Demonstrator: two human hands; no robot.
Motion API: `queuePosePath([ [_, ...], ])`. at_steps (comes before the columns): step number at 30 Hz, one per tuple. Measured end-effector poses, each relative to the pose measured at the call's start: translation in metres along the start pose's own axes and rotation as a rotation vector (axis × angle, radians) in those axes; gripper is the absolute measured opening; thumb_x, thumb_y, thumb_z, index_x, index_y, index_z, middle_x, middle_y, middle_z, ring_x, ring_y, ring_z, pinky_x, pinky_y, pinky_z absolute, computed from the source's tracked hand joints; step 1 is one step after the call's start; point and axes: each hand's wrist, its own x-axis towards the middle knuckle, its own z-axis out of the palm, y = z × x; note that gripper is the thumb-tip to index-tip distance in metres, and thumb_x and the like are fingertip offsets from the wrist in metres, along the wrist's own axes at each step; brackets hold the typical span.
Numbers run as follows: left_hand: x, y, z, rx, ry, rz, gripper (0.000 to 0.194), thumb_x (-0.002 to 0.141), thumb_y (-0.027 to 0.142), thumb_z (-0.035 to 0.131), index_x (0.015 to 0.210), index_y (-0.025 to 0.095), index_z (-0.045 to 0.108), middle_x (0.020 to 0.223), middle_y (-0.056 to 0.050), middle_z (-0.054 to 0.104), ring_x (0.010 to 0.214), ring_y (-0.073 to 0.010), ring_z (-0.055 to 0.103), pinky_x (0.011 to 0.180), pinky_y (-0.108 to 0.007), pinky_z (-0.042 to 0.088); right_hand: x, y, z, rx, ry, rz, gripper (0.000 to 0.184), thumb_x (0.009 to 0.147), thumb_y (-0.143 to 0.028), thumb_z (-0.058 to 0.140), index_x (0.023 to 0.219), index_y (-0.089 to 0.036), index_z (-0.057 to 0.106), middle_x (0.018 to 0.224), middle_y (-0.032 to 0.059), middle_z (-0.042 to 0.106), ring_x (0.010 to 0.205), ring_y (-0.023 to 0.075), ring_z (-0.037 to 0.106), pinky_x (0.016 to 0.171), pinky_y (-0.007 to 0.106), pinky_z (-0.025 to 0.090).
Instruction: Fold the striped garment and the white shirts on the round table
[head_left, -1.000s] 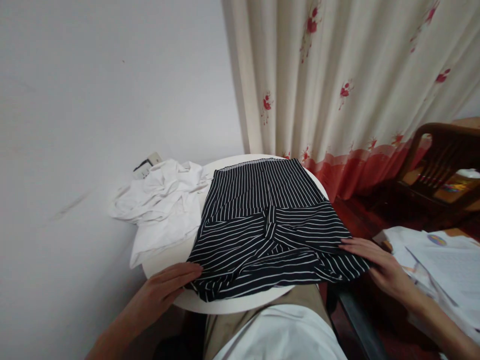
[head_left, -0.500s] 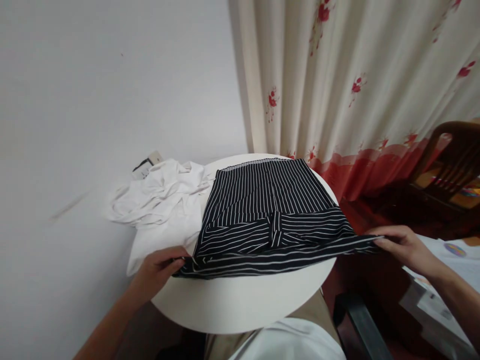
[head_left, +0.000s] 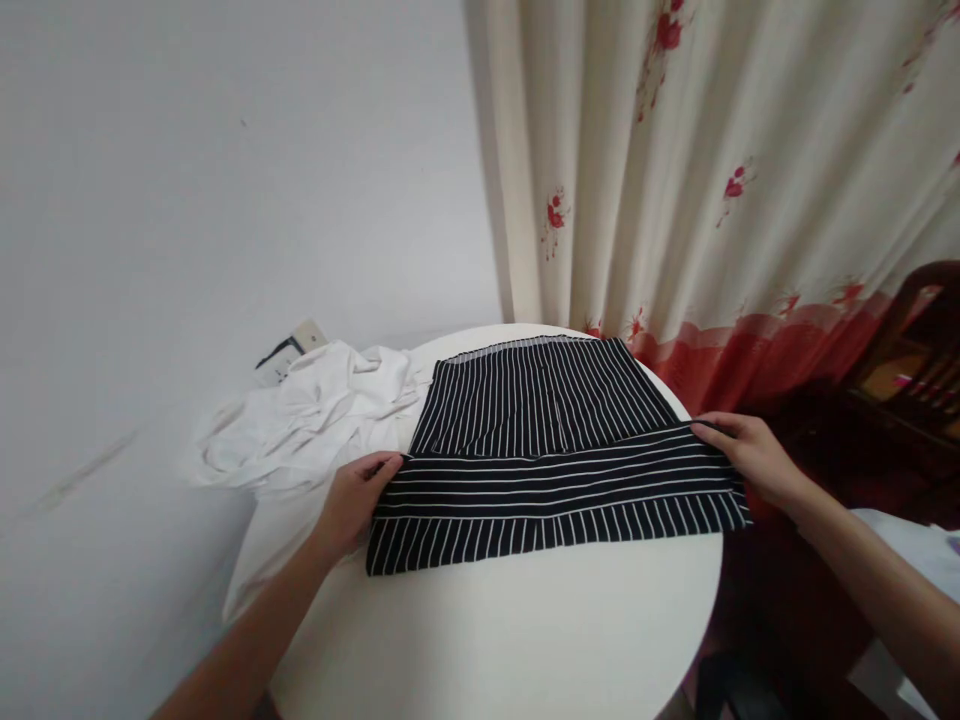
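Note:
A black skirt-like garment with white stripes [head_left: 540, 400] lies on a round white table [head_left: 510, 640]. Its near part is turned over away from me, so a band with lengthwise stripes crosses it and a strip of short stripes hangs along the near fold. My left hand [head_left: 358, 500] pinches the left end of the band's upper edge. At the right end, my right hand [head_left: 742, 455] is closed on the same edge, fingers above and thumb beneath. The bow seen before is covered. White cloth [head_left: 322, 410] lies crumpled just beyond my left hand.
A pale wall [head_left: 240, 180] stands on the left behind the table. Floral curtains [head_left: 622, 180] with a red lower border hang behind it. To the right is a wooden chair [head_left: 911, 350]. A small box-like item [head_left: 292, 350] sits behind the white cloth.
Both hands have moved away from me, carrying the garment's near edge over and covering the tied bow. The right hand has also come inward to the left. The view has shifted slightly.

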Motion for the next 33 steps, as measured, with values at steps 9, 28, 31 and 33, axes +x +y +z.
queuePosePath([
  [9, 0.042, -0.018, 0.019, 0.148, -0.122, 0.030, 0.041, 0.077, 0.059, 0.061, 0.080, 0.021, 0.078, 0.084, -0.003, 0.079, 0.085, -0.0285, 0.071, 0.079, -0.034, 0.054, 0.044, 0.015, 0.012, -0.164, -0.003, 0.007, 0.040, 0.069, -0.057, 0.075, 0.076, -0.018, 0.074, 0.074, 0.0059, 0.075, 0.069, 0.0238, 0.068, 0.064, 0.034, 0.053],
  [28, 0.069, -0.007, 0.043, 0.516, 0.004, 0.354, 0.030, 0.089, 0.032, 0.048, 0.106, 0.016, 0.068, 0.110, -0.013, 0.073, 0.106, -0.0291, 0.066, 0.098, -0.044, 0.050, 0.068, 0.007, 0.034, -0.995, 0.165, -0.209, 0.040, 0.090, -0.039, 0.060, 0.119, -0.013, 0.068, 0.107, 0.0191, 0.072, 0.096, 0.0340, 0.068, 0.083, 0.045, 0.053],
  [31, 0.034, 0.042, 0.074, 0.582, -0.035, 0.577, 0.046, 0.100, 0.033, 0.039, 0.137, 0.011, 0.055, 0.144, -0.017, 0.056, 0.135, -0.0286, 0.050, 0.114, -0.047, 0.039, 0.037, -0.030, 0.069, -1.075, 0.209, -0.421, 0.053, 0.096, -0.042, 0.051, 0.140, -0.013, 0.055, 0.127, 0.0226, 0.063, 0.116, 0.0386, 0.059, 0.091, 0.053, 0.051],
  [33, 0.003, 0.073, 0.108, 0.611, -0.200, 0.689, 0.051, 0.105, 0.037, 0.031, 0.150, 0.016, 0.043, 0.158, -0.011, 0.043, 0.145, -0.0253, 0.038, 0.120, -0.047, 0.031, 0.012, -0.049, 0.105, -1.017, 0.065, -0.606, 0.049, 0.100, -0.039, 0.042, 0.140, -0.015, 0.055, 0.139, 0.0189, 0.057, 0.129, 0.0344, 0.052, 0.104, 0.051, 0.045],
])
